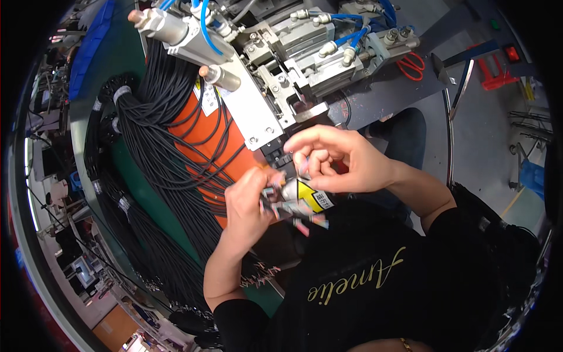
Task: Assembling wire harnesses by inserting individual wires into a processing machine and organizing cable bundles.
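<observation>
The left hand [249, 202] has its grip clenched around coloured wire ends [285, 206], which jut out toward the right in a blurred cluster. These sit low in front of the machine [299, 64], between its near edge and the person's black shirt [375, 281]. The right hand [346, 158] is just beside them, fingers curled in and thumb below; blur leaves it unclear whether its grip is grasping a wire or is released.

A yellow-and-white label [314, 198] on a pale, rounded part shows between the hands, so room there is tight. Leftward, black cables [158, 111] spill across an orange panel [202, 126] and the green counter [182, 226], crowding the left hand's side. Beyond the right hand, the machine's edge gives way to a grey surface bearing red-handled scissors [411, 66]; farther right, past a metal rail [450, 129], the grey floor [487, 129] offers wider room.
</observation>
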`<state>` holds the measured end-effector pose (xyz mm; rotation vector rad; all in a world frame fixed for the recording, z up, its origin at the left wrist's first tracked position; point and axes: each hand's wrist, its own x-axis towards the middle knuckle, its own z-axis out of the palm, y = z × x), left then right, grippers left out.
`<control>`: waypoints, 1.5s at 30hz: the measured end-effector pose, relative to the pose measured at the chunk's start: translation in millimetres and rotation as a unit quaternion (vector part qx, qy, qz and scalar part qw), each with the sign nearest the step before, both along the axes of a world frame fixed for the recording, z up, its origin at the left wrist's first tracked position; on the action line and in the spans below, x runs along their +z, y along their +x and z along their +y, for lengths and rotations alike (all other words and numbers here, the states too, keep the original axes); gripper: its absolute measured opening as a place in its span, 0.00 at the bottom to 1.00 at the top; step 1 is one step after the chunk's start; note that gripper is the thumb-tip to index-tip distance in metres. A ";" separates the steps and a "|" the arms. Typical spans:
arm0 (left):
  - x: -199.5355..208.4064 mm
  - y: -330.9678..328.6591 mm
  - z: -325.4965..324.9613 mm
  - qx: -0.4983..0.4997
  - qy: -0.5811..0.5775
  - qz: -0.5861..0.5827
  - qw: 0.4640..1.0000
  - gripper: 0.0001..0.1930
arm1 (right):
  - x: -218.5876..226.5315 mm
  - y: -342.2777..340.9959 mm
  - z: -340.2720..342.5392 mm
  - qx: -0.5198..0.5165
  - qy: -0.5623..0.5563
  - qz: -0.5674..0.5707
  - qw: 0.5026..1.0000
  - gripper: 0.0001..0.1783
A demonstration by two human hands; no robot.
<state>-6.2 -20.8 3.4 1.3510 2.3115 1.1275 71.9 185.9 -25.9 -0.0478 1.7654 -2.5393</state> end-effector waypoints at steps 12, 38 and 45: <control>2.0 3.0 5.8 -0.014 0.042 -0.101 0.994 0.15 | -11.6 3.6 -10.2 -0.053 -0.046 0.032 0.997 0.11; -4.6 5.2 10.8 -0.046 0.026 0.076 0.996 0.14 | 0.2 1.0 -10.2 -0.001 -0.094 -0.098 0.991 0.11; -8.5 8.9 15.5 -0.008 0.043 0.105 0.994 0.11 | -5.7 7.4 -27.1 -0.136 0.145 0.045 0.979 0.10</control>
